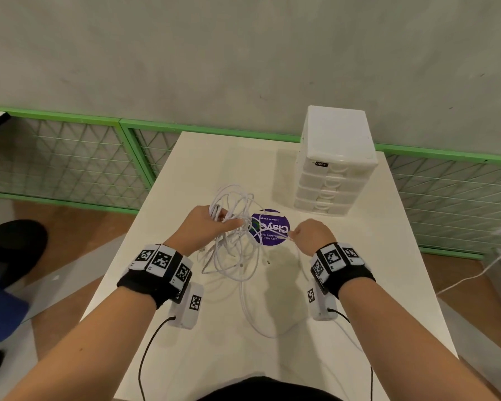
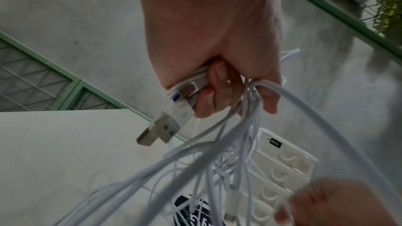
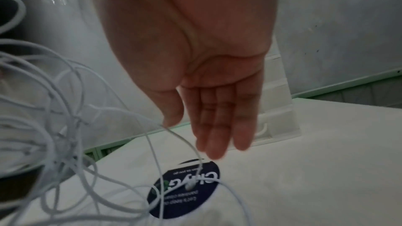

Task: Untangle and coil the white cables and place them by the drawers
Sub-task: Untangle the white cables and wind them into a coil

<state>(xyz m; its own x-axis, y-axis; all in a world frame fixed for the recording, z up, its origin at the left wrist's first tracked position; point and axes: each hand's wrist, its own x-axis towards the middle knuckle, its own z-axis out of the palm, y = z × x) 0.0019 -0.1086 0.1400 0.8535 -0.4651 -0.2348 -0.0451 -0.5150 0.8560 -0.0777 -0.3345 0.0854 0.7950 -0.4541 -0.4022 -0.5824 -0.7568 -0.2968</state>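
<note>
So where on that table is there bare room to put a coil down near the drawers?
Bare tabletop lies right of the purple sticker, in front of the white drawers, and left of them toward the far edge. The middle is crowded with tangled white cables and both hands.

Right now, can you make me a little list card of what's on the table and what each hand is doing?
cables: tangled bundle of thin white cables, lifted, loops trailing onto the table
left hand: left hand grips the bundle and a silver USB plug
right hand: right hand, fingers straight, thumb touching one loose white strand
drawers: white plastic drawer tower, standing at the far right of the table
sticker: round purple sticker, under the cables
table: white rectangular table
coiled yet: no
</note>
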